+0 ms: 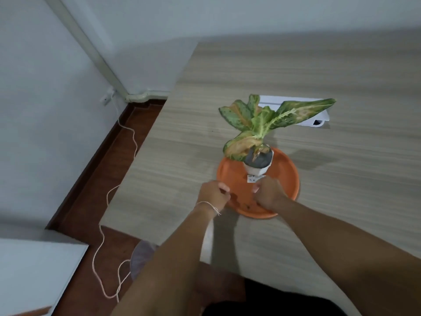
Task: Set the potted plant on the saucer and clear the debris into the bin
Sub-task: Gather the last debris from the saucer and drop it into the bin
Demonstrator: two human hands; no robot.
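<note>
A plant with mottled green and orange leaves [262, 124] stands in a small white pot [256, 168] on the far part of the orange saucer [289, 179], upright. A small white tag [251, 179] lies at the pot's foot. A few dark bits of debris [247, 205] lie on the saucer's near part. My left hand [213, 193] is at the saucer's left rim with fingers pinched together. My right hand [270, 192] rests curled over the saucer's near side. Whether either hand holds debris is hidden.
The saucer sits on a wood-grain table [341, 71] near its left edge. A white box [319, 120] lies behind the plant. On the floor below the table's corner stands a bin with a plastic liner [142, 256], partly behind my left arm. A white cable [102, 236] trails along the floor.
</note>
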